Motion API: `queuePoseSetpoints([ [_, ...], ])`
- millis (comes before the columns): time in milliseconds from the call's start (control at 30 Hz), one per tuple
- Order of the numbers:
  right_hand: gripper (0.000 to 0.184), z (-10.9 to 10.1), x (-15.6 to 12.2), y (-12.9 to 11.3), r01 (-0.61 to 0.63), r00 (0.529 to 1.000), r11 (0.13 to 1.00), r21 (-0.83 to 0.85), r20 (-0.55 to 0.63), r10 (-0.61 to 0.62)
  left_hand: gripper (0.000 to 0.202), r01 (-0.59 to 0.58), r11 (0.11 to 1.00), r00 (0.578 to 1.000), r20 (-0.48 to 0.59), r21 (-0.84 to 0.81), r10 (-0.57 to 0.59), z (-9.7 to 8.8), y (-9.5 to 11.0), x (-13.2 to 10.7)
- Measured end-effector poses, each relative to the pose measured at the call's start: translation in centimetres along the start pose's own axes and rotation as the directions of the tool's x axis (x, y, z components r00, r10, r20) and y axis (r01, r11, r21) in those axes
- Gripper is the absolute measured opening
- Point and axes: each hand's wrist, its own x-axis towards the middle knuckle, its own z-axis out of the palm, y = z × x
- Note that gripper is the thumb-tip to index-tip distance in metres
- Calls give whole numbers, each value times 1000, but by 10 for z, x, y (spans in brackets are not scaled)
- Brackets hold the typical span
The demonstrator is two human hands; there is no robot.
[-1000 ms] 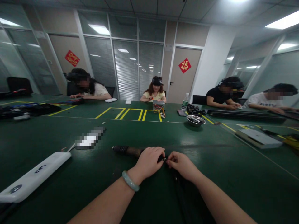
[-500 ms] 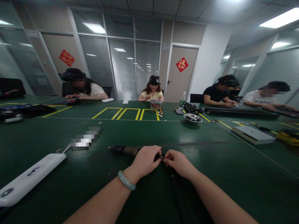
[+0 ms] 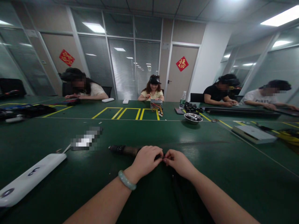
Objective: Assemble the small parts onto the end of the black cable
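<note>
My left hand, with a pale green bangle on its wrist, is closed in a pinch at the centre of the table. Facing it, my right hand also pinches, the fingertips of both hands meeting over a tiny item too small to name. A dark cylindrical tool with a stepped nose, resembling an electric screwdriver, lies behind my left hand, which hides its right end. Below my right hand a long thin black piece runs toward me, hard to make out against the dark green table.
At left lie a white power bank-like device with a cord and a blurred-out phone-shaped object. A metal bowl of dark parts, a bottle and a grey flat box stand farther off. Several people sit opposite.
Both hands stay nearly in place. My left fingertips have shifted slightly right, closer to my right fingertips, and the tiny item between them shows less.
</note>
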Motion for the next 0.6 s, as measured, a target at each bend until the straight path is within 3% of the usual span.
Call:
queuePoseSetpoints([
  [267,8,3,0,-1,-31,999,999,23,-7,31,7,-4,1000,1000,-4,-26,4,1,-2,2],
  [600,21,-1,-6,-9,-108,993,988,-111,31,112,5,1,1000,1000,-9,-31,-1,2,-3,1],
])
